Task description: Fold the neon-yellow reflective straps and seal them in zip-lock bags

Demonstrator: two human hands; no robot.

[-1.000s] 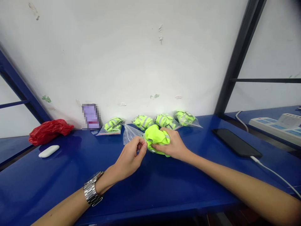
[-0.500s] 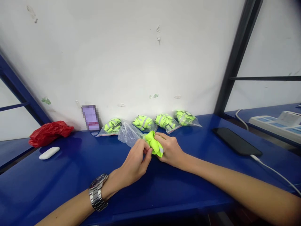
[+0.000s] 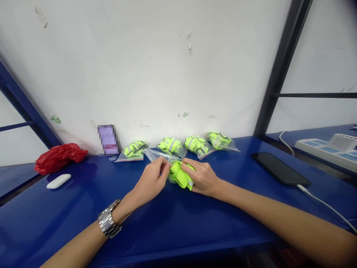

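A bundle of neon yellow fabric (image 3: 182,176) is gripped by my right hand (image 3: 204,178), whose fingers curl over its right side. My left hand (image 3: 153,178) pinches the edge of a clear plastic bag (image 3: 157,155) at the left of the bundle. The bag's film lies around the left part of the fabric and stretches back to the left. Behind my hands, along the wall, lie several clear bags with neon yellow and grey fabric, among them a left one (image 3: 135,149) and a right one (image 3: 220,141).
On the blue table (image 3: 156,227), a red plastic bag (image 3: 60,158) and a white case (image 3: 58,181) lie at left. A blurred phone (image 3: 108,140) leans on the wall. At right are a black phone (image 3: 280,168) with a cable and a power strip (image 3: 329,147).
My left hand has moved left and slightly up, from the fabric to the bag's edge. The bag has been drawn closer around the fabric, which looks more spread.
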